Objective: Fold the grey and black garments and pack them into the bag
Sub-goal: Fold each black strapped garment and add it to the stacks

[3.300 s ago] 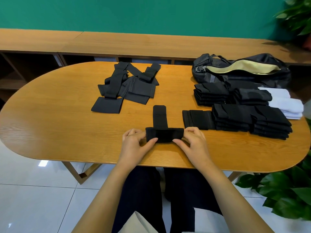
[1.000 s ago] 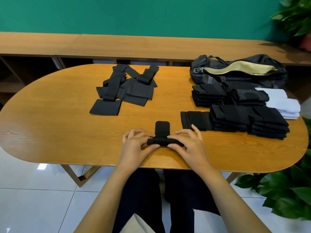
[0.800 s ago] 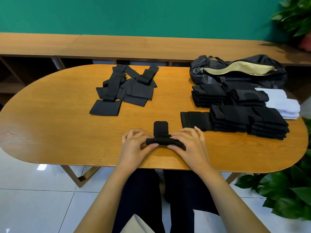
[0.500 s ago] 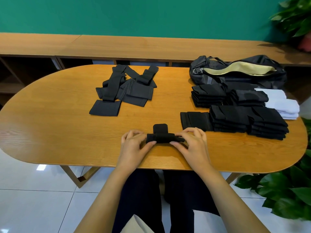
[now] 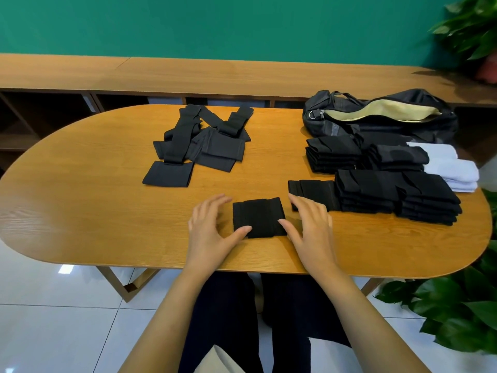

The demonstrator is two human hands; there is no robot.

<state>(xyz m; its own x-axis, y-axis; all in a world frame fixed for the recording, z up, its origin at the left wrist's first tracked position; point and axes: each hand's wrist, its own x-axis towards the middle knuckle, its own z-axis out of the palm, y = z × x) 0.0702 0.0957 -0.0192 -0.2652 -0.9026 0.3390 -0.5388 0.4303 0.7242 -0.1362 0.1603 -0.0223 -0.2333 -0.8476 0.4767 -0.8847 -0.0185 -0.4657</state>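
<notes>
A small black garment point(image 5: 258, 217), folded into a flat square, lies near the table's front edge. My left hand point(image 5: 211, 232) sits just left of it with fingers spread and the thumb tip on its lower edge. My right hand point(image 5: 309, 224) sits just right of it, fingers spread, thumb at its lower right corner. A pile of unfolded black garments point(image 5: 199, 146) lies at the table's back middle. Stacks of folded black garments point(image 5: 398, 195) fill the right side. The black bag point(image 5: 382, 114) lies unzipped at the back right, showing a pale lining.
Folded white cloths point(image 5: 446, 165) lie at the far right beside the black stacks. A wooden shelf unit point(image 5: 188, 76) runs behind the oval wooden table point(image 5: 80, 197). Leafy plants point(image 5: 462, 305) stand at the right, low and high.
The garment went from a T-shaped strip through a tight roll to a flat folded square. Both hands have let go of it and spread beside it.
</notes>
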